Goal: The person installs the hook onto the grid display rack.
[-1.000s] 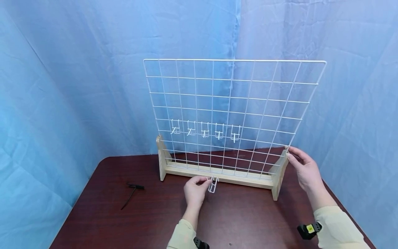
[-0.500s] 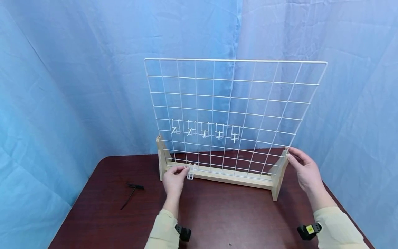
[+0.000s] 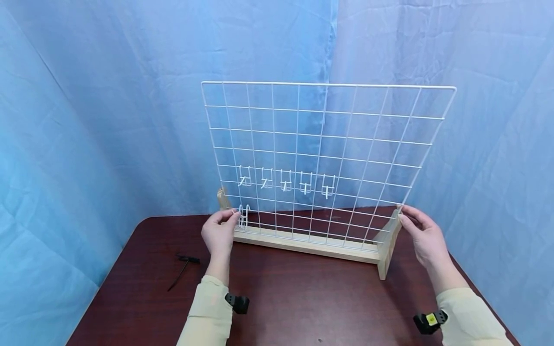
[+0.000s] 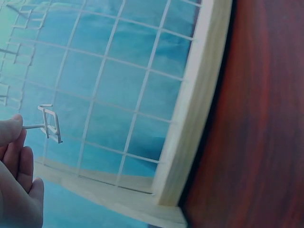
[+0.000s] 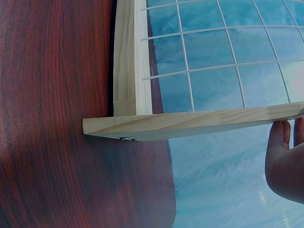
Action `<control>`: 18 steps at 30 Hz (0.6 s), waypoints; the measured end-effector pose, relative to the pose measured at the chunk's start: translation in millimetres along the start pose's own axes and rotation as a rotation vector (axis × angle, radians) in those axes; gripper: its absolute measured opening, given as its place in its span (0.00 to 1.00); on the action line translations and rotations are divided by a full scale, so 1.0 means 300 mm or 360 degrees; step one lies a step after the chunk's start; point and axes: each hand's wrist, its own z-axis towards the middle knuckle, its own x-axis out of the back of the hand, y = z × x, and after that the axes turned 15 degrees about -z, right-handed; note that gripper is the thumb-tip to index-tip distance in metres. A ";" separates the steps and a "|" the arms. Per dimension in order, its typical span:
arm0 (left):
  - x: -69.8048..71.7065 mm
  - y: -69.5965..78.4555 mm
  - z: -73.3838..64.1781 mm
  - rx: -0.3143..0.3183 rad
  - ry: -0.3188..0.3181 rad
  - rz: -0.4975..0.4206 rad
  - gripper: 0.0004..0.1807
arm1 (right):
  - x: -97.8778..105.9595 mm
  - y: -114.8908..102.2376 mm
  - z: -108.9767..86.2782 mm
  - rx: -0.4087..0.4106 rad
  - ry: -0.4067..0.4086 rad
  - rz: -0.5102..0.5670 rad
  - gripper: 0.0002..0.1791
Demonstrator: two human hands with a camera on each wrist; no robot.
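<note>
My left hand [image 3: 220, 233] pinches the prong of a white wire hook [image 4: 51, 124] between thumb and finger. In the head view the hook's two bent tops are near the lower left squares of the white wire grid panel [image 3: 298, 133]; whether they touch its wires I cannot tell. Several like hooks [image 3: 305, 185] hang in a row across the middle of the panel. The panel stands in a wooden stand [image 3: 303, 245]. My right hand [image 3: 428, 240] holds the top of the stand's right upright [image 5: 190, 122], at the panel's edge.
A black T-handled hex key [image 3: 186, 264] lies on the dark red-brown table [image 3: 329, 307], left of the stand. Blue curtains [image 3: 130, 120] hang behind the table and at both sides.
My left hand has carried the hook leftward and up, from in front of the stand's base to the panel's lower left part. The right hand has stayed on the upright.
</note>
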 end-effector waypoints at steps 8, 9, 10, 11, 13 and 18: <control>-0.004 0.066 0.056 -0.0019 0.0049 -0.0068 0.06 | 0.000 0.000 -0.001 0.0004 0.0002 -0.0001 0.19; -0.004 0.075 0.064 -0.0029 0.0050 -0.0054 0.06 | 0.000 0.000 -0.001 0.0006 0.0001 -0.0002 0.19; -0.003 0.083 0.071 -0.0040 0.0051 -0.0041 0.06 | 0.000 0.000 -0.001 0.0008 0.0000 -0.0002 0.18; -0.003 0.091 0.078 -0.0051 0.0052 -0.0031 0.06 | 0.000 0.001 -0.001 0.0010 -0.0002 -0.0004 0.18; -0.004 0.107 0.094 -0.0081 0.0044 -0.0038 0.06 | 0.000 0.001 -0.001 0.0014 -0.0005 -0.0009 0.18; -0.005 0.143 0.127 -0.0114 0.0005 -0.0043 0.06 | 0.000 0.000 -0.001 0.0017 -0.0009 -0.0005 0.18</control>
